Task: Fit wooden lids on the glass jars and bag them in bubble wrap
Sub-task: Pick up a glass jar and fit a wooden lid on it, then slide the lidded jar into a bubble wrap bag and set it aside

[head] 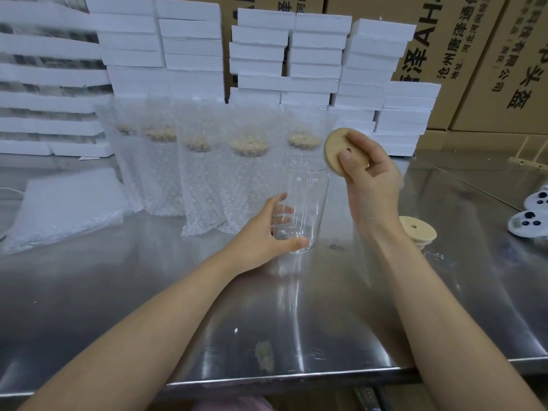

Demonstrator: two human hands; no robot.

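Note:
An empty clear glass jar (308,203) stands upright on the steel table (267,321), its mouth uncovered. My left hand (264,235) grips it near the base, thumb in front and fingers behind the glass. My right hand (370,185) pinches a round wooden lid (336,148) with a small hole, tilted, just above and right of the jar's rim. Several lidded jars in bubble-wrap bags (249,170) stand in a row behind. A small stack of spare wooden lids (418,229) lies to the right of my right wrist.
A pile of flat bubble-wrap bags (68,203) lies at the left. Stacked white foam boxes (314,60) and brown cartons (474,54) line the back. White objects with black dots (530,221) sit at the right edge. The table's front edge runs near me.

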